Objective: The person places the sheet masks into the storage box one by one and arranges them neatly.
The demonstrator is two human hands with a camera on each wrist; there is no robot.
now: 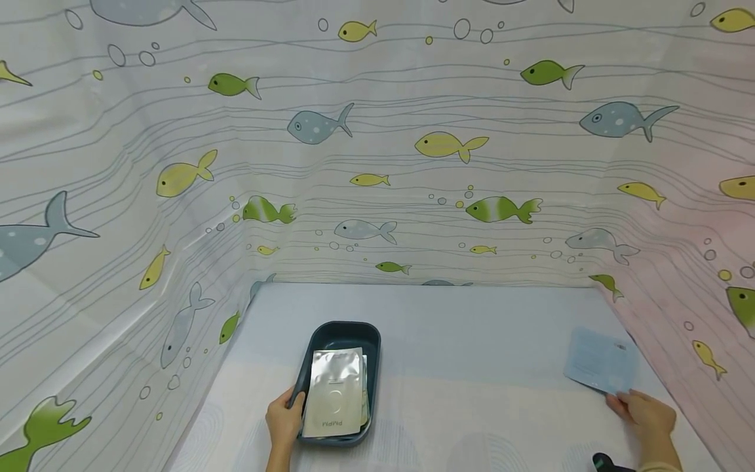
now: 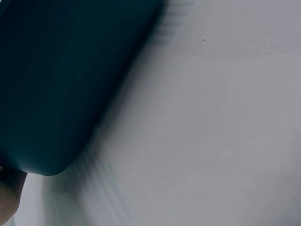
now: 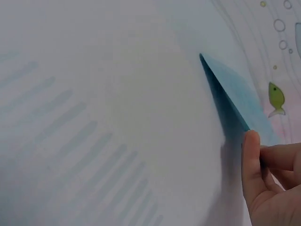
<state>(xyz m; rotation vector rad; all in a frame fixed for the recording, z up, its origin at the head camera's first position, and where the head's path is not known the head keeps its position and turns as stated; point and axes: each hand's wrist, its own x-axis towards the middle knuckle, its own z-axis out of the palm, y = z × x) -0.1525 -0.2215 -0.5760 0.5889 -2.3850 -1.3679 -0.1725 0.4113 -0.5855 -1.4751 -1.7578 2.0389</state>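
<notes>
My left hand point(image 1: 284, 419) grips the left rim of a dark teal rectangular tray point(image 1: 375, 341), thumb over the edge. Silvery foil packets point(image 1: 335, 393) lie stacked in the tray, the top one covering most of the others. In the left wrist view the tray's smooth side point(image 2: 70, 84) fills the upper left, with a bit of the hand point(image 2: 8, 197) below it. Far to the right, my right hand point(image 1: 645, 414) pinches the near edge of a flat light blue packet point(image 1: 601, 360) between thumb and fingers. The right wrist view shows this packet point(image 3: 240, 89) tilted, one edge raised above the tabletop.
A pale patterned cloth covers the tabletop point(image 1: 472, 367). Fish-printed sheeting point(image 1: 407, 216) rises as walls at the back, left and right; the right wall stands close beside the right hand. A small black object point(image 1: 604, 463) shows at the bottom edge near the right wrist.
</notes>
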